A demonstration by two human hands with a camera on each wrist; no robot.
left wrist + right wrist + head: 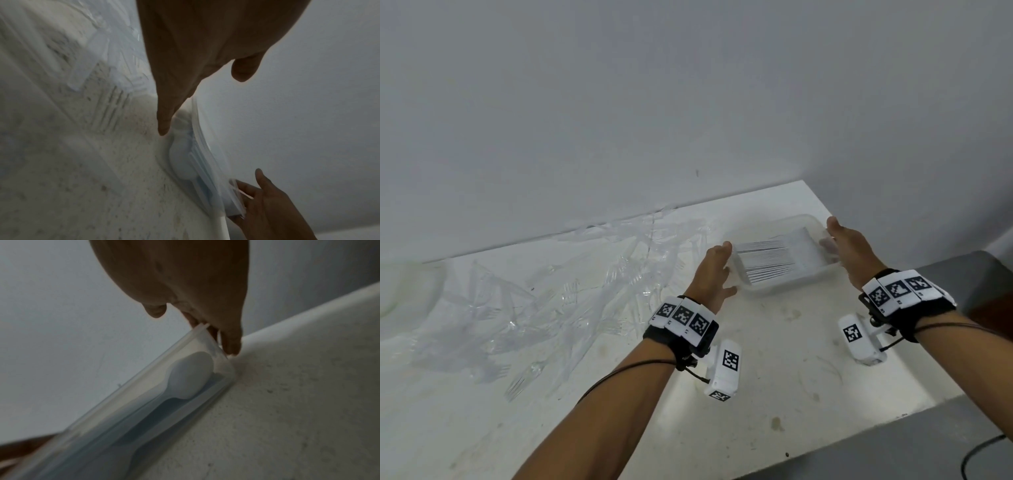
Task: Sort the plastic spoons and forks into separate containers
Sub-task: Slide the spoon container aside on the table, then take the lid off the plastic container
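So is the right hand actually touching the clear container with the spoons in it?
Touching. The right wrist view shows the right hand's fingers pressed against the end wall of the clear container at its rim, with no gap.

A translucent rectangular container (784,287) sits flat on the tabletop near the back wall, holding a neat row of white spoons (774,260) stacked on edge. Clear plastic forks (524,308) lie scattered in a loose pile to its left.
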